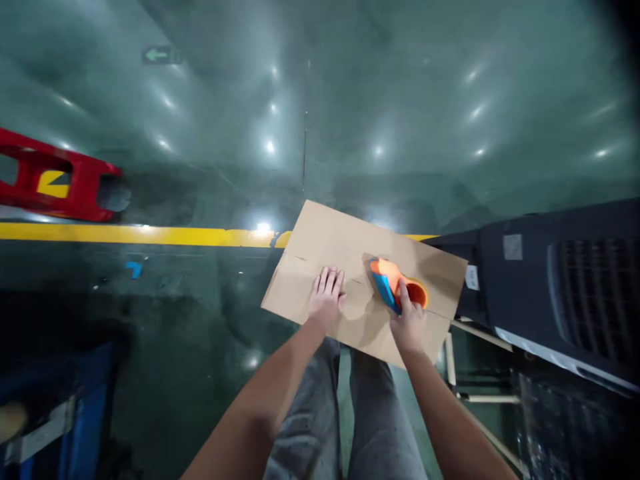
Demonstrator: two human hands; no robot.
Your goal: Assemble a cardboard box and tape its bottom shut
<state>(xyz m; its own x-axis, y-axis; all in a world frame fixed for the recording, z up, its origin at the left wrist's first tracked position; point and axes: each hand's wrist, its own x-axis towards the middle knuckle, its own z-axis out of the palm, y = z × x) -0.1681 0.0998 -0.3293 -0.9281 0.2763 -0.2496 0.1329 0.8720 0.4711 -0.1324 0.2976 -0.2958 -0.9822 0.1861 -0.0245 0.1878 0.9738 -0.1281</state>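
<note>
A flat, matte brown cardboard box (350,260) lies closed in front of the person's knees, its centre seam running across the smooth top. The left hand (327,297) rests palm-down on the cardboard, fingers released and spread flat. The right hand (409,320) has its fingers clenched around an orange-and-blue plastic tape dispenser (395,283), which presses against the box top near the seam. Beneath lies a glossy green floor (210,167) with a yellow line (125,234).
</note>
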